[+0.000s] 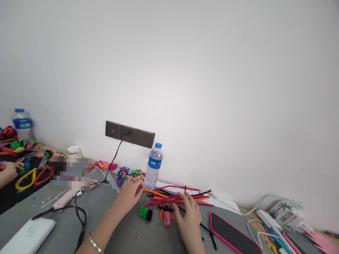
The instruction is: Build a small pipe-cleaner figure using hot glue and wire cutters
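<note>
My left hand (129, 195) has its fingers curled together at the end of an orange pipe cleaner (150, 191). Fingers apart, my right hand (188, 214) is over the near edge of a pile of magenta, orange and black pipe cleaners (180, 198). Between the hands, a small pipe cleaner figure (167, 218) with a pink body, orange sides and a black top lies on the grey table. Just left of it is a green and black pipe cleaner roll (145, 213).
A water bottle (154, 167) stands by the wall, with several colourful figures (122, 175) beside it. A phone (234, 236) lies at right, a white power bank (27, 237) and pink glue gun (66, 197) at left. Another person's hand (1, 174) is near scissors (26, 179).
</note>
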The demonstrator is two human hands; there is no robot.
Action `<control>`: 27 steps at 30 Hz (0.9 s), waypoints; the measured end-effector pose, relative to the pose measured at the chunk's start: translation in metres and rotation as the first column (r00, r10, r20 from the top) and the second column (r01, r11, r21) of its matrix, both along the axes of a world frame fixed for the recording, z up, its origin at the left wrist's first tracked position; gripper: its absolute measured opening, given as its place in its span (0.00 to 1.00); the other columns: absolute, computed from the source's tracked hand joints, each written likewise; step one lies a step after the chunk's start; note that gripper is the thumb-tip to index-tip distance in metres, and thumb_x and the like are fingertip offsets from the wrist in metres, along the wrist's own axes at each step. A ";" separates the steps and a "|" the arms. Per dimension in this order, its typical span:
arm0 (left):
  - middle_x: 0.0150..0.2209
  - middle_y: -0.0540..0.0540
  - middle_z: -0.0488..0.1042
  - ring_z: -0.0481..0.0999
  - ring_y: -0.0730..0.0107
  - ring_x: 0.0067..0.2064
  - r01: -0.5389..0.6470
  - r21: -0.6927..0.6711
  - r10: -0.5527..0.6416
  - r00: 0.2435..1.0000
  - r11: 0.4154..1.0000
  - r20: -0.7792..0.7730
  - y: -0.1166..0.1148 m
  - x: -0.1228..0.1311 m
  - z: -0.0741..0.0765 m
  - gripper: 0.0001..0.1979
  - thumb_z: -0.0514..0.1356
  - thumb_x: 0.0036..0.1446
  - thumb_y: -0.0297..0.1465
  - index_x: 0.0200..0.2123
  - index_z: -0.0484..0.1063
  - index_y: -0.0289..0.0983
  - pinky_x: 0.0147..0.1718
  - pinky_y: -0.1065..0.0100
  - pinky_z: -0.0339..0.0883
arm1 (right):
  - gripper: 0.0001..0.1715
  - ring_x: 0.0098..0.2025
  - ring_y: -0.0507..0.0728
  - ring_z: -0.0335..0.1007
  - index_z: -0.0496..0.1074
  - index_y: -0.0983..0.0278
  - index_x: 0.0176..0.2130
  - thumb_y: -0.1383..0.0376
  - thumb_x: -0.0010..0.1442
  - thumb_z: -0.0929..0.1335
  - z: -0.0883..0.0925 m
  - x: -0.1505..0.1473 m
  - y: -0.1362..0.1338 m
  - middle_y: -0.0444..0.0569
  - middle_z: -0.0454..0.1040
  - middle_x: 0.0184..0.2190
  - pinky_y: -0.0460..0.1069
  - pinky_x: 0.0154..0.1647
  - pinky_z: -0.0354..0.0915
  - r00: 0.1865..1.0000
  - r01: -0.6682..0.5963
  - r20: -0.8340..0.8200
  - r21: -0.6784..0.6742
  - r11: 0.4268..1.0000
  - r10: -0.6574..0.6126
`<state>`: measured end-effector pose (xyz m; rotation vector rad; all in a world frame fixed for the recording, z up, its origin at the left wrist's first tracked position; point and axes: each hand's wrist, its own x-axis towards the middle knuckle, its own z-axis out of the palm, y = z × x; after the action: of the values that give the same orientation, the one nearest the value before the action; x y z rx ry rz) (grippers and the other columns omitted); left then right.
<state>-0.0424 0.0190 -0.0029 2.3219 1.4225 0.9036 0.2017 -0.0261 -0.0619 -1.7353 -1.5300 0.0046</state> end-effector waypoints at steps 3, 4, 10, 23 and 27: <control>0.35 0.46 0.74 0.72 0.61 0.39 0.057 -0.077 -0.049 0.994 0.995 0.094 -0.003 0.002 0.004 0.07 0.51 0.58 0.26 0.33 0.67 0.40 0.39 0.64 0.64 | 0.18 0.59 0.68 0.59 0.72 0.55 0.48 0.60 0.59 0.63 0.012 -0.016 -0.005 0.52 0.66 0.58 0.66 0.54 0.57 0.987 -0.161 0.014 0.020 0.987 0.161; 0.36 0.46 0.74 0.73 0.61 0.40 0.076 -0.099 -0.063 0.990 0.992 0.128 -0.004 0.004 0.006 0.06 0.51 0.58 0.27 0.33 0.67 0.40 0.39 0.64 0.64 | 0.17 0.60 0.67 0.59 0.73 0.54 0.47 0.61 0.59 0.63 0.016 -0.021 -0.007 0.51 0.66 0.58 0.66 0.55 0.56 0.978 -0.209 0.022 0.013 0.978 0.208; 0.37 0.47 0.74 0.73 0.63 0.41 0.177 -0.085 -0.154 0.962 0.981 0.226 -0.014 0.016 0.011 0.05 0.53 0.59 0.30 0.33 0.68 0.40 0.42 0.65 0.66 | 0.16 0.62 0.66 0.57 0.74 0.53 0.44 0.65 0.61 0.62 0.029 -0.040 -0.016 0.48 0.68 0.59 0.67 0.58 0.54 0.913 -0.398 0.084 -0.039 0.916 0.400; 0.29 0.49 0.70 0.68 0.69 0.30 0.113 -0.027 -0.098 0.939 0.993 0.331 -0.015 0.017 0.020 0.08 0.52 0.60 0.36 0.32 0.66 0.39 0.30 0.70 0.61 | 0.22 0.58 0.62 0.64 0.70 0.55 0.52 0.69 0.60 0.62 0.031 -0.043 -0.016 0.49 0.72 0.54 0.63 0.57 0.58 0.908 -0.418 0.026 0.046 0.907 0.417; 0.28 0.50 0.70 0.68 0.69 0.30 0.145 -0.065 -0.101 0.890 0.987 0.444 -0.012 0.017 0.018 0.10 0.54 0.59 0.38 0.30 0.67 0.38 0.31 0.70 0.63 | 0.21 0.57 0.63 0.64 0.70 0.55 0.52 0.68 0.61 0.62 0.029 -0.042 -0.016 0.50 0.72 0.54 0.63 0.58 0.57 0.909 -0.416 0.006 0.042 0.908 0.417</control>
<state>-0.0255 0.0071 0.0154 1.9436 1.0897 1.1976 0.1592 -0.0416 -0.0326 -1.3440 -1.8582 0.1912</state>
